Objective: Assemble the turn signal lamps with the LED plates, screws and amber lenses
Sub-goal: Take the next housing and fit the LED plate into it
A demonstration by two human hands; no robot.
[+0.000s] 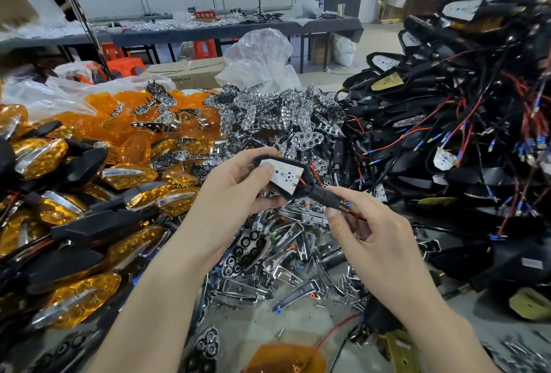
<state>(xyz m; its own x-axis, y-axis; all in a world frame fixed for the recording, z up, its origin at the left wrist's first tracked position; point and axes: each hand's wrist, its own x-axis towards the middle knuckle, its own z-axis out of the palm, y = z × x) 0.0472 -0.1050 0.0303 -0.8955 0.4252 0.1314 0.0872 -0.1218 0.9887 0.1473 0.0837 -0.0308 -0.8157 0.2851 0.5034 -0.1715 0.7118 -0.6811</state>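
Left hand [235, 190] and right hand [369, 232] grip matte black lamp [317, 192] with white plate [284, 175].

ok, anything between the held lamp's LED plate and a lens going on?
Only the left hand gripping the lamp: its thumb lies on the LED plate at its left corner. The rest shows bare. The right hand pinches the stem, clear of the plate.

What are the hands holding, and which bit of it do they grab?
Both hold one black lamp housing. The left hand grips its wide body, thumb on the white LED plate; the right hand pinches its stem.
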